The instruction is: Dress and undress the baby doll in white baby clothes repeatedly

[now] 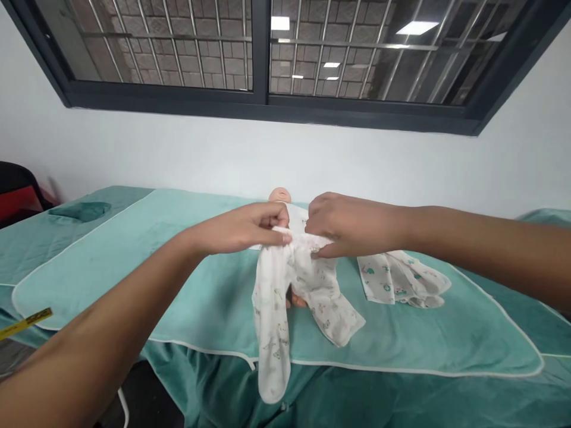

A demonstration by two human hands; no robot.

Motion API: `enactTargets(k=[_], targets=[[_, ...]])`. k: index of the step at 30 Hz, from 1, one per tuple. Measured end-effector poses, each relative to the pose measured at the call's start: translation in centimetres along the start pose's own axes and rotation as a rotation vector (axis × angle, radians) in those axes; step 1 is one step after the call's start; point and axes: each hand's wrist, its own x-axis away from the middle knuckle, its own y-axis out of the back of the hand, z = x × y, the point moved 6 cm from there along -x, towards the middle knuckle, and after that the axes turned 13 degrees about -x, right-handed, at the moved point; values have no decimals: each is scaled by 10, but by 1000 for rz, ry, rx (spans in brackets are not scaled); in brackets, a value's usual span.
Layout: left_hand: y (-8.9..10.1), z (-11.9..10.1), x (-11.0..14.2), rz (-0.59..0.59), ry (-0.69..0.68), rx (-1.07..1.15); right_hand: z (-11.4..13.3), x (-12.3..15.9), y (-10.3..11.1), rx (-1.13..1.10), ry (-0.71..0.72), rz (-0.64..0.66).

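A baby doll (280, 195) lies on its back on a teal mat (134, 279), its head towards the wall. White printed baby trousers (285, 291) hang over its lower body, the legs drooping towards the mat's front edge. My left hand (243, 227) pinches the waistband on the left side. My right hand (345, 224) grips the waistband on the right, fingers closed. A small pink foot (297, 300) shows between the trouser legs. Most of the doll's body is hidden behind my hands.
A second white printed garment (401, 279) lies on the mat to the right of the doll. A folded teal cloth (80, 210) sits at the far left. A yellow tape (27, 323) pokes in at the left edge. A white wall and barred window stand behind.
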Motion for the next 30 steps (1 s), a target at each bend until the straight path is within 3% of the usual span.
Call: enactTargets(k=[3, 9, 14, 20, 23, 26, 30], targets=[[13, 4, 4, -116, 13, -3, -10, 4, 19, -87, -68, -70], [34, 20, 4, -251, 11, -442, -40, 14, 45, 26, -92, -166], [53, 21, 11, -517, 9, -699, -46, 22, 56, 51, -250, -304], [69, -1, 16, -902, 65, -442, -17, 23, 77, -153, -295, -605], [73, -9, 6, -1020, 13, -244, -13, 11, 81, -304, -271, -719], [71, -17, -10, -1028, -82, -54, -10, -7, 79, -506, -190, -767], [67, -29, -21, -915, -283, 164, 7, -29, 70, -731, -21, -724]])
